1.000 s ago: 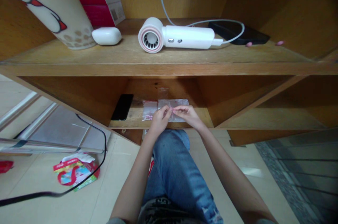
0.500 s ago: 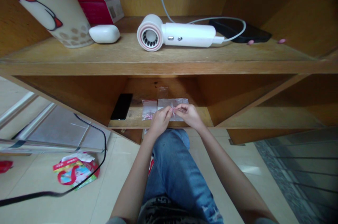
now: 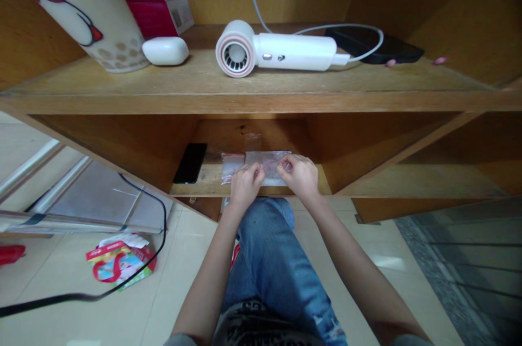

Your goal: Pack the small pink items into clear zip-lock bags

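"Where is the clear plastic bag lying?"

"It's lying flat on the lower shelf, its long axis running from 9 to 3 o'clock. It's at 1 o'clock from the left hand and 11 o'clock from the right hand."

"Which hand is nearer?"

"The right hand is resting over the bag's lower right part, so that one. The left hand is reaching only its lower left corner."

"Are they gripping it?"

"Both are curling loosely, not clenching, but I can't tell whether either is pinching the plastic."

"What's beside it?"

"A small pink-marked packet is lying at 9 o'clock."
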{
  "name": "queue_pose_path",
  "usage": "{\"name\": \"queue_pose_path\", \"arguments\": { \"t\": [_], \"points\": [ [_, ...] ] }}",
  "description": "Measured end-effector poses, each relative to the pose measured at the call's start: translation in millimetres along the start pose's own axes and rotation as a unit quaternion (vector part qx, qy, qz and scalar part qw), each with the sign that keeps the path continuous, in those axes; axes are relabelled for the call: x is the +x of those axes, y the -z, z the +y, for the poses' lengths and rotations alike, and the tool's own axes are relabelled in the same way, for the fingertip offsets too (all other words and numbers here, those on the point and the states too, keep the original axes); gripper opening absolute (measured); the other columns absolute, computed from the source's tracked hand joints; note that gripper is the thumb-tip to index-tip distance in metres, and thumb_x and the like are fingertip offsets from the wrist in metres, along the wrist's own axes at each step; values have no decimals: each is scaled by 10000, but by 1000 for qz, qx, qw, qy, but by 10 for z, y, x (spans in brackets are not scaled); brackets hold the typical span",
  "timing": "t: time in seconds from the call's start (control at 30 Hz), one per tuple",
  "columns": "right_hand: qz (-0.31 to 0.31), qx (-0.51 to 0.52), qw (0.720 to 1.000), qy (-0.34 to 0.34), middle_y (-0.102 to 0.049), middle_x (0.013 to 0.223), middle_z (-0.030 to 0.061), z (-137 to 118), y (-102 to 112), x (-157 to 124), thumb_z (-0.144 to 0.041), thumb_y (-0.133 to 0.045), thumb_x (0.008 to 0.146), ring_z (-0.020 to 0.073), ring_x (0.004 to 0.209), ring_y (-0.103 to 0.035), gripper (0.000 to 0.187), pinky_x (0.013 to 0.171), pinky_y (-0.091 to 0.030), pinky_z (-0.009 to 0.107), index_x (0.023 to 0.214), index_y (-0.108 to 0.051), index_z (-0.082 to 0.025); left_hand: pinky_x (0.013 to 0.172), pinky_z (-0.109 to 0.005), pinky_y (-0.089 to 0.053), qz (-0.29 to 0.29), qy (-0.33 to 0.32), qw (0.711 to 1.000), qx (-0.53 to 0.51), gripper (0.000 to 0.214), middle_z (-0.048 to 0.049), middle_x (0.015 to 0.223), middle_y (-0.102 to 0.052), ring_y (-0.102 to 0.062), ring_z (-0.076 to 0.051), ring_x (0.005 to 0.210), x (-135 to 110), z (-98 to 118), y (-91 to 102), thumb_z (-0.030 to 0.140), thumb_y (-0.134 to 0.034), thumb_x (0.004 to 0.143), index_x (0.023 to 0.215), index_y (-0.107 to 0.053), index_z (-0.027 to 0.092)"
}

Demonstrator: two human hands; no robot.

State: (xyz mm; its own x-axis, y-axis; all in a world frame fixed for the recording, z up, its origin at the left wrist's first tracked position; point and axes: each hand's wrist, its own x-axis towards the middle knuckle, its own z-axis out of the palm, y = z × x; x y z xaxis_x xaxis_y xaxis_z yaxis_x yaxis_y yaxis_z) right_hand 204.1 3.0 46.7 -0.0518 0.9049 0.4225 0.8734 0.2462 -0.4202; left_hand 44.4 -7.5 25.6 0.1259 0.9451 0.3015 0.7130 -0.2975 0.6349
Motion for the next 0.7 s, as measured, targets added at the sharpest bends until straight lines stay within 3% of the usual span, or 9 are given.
{"name": "queue_pose_path", "arguments": {
  "t": [0.13,0.2,0.27,0.4,0.5,0.7],
  "points": [
    [-25,72,997,32,-649,751,24,-40,85,35,-237,-512,738,173,716,-568,101,670,-368,260,732,-609,-212,646,-221,-391,43,76,975,-207,259,-8,734,-574,-528,-114,680,-37,-47,-140,381,-355,869,827,-525,190],
    [-48,121,991,36,-648,752,21,-64,127,62,-225,-509,739,163,694,-564,105,666,-378,257,745,-613,-209,646,-224,-429,83,150,930,-325,283,-37,925,-586,-552,-113,741,-52,-90,-251,414,-356,863,1014,-474,206],
    [-74,179,980,33,-644,738,18,-79,159,93,-223,-511,740,152,667,-561,108,654,-390,253,752,-616,-204,628,-225,-455,77,221,876,-423,357,-70,1086,-545,-569,-121,806,-64,-134,-351,451,-363,852,1119,-423,222],
    [-101,297,949,10,-638,729,22,-50,150,132,-239,-522,736,146,643,-558,104,604,-410,249,746,-613,-190,631,-235,-489,33,282,790,-544,422,-84,1011,-570,-581,-124,792,-71,-170,-425,493,-411,816,1109,-464,193],
    [-90,353,931,-25,-623,692,25,38,67,126,-257,-542,722,142,618,-548,100,587,-418,253,720,-608,-181,595,-220,-499,40,293,774,-560,376,-49,899,-580,-568,-102,708,-55,-154,-384,468,-524,752,1000,-518,184],
    [-46,392,914,-95,-585,675,22,202,-125,57,-323,-601,699,122,576,-509,160,547,-406,238,759,-573,-177,505,-176,-471,68,289,781,-549,335,-7,782,-563,-511,-60,567,-13,-161,-281,408,-591,705,948,-542,184]
  ]
}}
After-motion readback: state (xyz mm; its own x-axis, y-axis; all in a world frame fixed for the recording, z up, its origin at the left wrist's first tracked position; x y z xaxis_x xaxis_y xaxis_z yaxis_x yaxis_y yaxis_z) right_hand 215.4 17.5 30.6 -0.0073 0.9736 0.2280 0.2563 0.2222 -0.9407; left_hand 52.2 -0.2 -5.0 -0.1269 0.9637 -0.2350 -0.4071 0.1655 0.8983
